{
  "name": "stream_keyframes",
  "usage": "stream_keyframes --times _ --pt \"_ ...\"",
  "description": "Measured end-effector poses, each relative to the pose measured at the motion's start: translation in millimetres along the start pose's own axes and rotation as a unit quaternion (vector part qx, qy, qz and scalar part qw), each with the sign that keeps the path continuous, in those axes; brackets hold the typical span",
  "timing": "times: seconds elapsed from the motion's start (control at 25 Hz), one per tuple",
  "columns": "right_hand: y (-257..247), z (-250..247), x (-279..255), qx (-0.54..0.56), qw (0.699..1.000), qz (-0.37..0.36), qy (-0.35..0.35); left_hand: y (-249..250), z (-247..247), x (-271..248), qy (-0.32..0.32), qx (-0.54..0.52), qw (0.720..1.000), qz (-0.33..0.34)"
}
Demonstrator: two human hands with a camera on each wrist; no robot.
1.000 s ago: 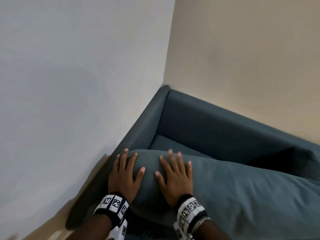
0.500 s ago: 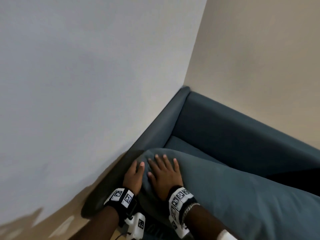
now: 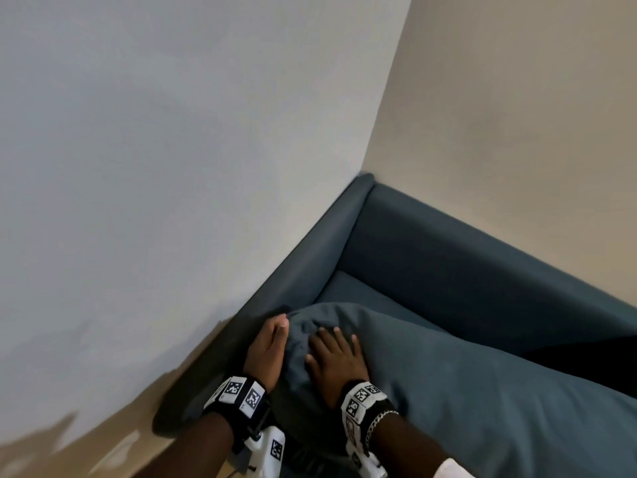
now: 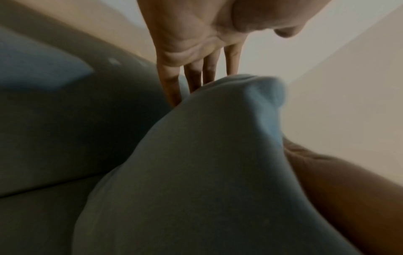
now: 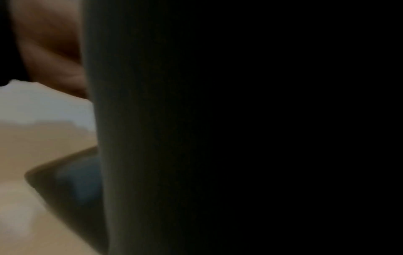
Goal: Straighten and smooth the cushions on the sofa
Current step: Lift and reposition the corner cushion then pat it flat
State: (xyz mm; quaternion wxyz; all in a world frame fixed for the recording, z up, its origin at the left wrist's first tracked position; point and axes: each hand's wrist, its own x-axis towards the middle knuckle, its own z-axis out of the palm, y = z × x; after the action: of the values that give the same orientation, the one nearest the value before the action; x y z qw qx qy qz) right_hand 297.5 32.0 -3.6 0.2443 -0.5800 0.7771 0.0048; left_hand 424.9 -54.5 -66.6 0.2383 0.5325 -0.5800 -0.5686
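The long, plump teal fabric cushion (image 3: 465, 391) lay along the seat of the matching teal upholstered sofa (image 3: 465, 267), with its long axis running from the lower right towards the armrest (image 3: 310, 257) at the left. Its rounded end pointed at that armrest and sat directly under the hands. The left hand (image 3: 265, 350) was the nearer to that end. It lay between cushion and armrest, fingers straight and together, pressing the cushion's end face and gripping nothing. The right hand (image 3: 336, 360) rested palm-down on the cushion's top just beside it, fingers spread and flat, also holding nothing. The next stroke would probably need to run rightward along that axis, away from the armrest.
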Motion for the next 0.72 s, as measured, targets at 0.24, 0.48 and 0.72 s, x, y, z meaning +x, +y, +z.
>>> stream_keyframes --times 0.24,0.48,0.72 --pt "8 -50 -37 0.213 0.891 -0.044 0.398 18 12 -6 0.014 0.029 0.998 0.058" --pt "61 6 -43 0.042 0.996 0.007 0.075 6 44 -17 0.068 0.192 0.973 0.111" --pt "84 -47 -102 0.145 0.89 0.007 0.432 22 61 -35 0.132 0.267 0.946 0.128"
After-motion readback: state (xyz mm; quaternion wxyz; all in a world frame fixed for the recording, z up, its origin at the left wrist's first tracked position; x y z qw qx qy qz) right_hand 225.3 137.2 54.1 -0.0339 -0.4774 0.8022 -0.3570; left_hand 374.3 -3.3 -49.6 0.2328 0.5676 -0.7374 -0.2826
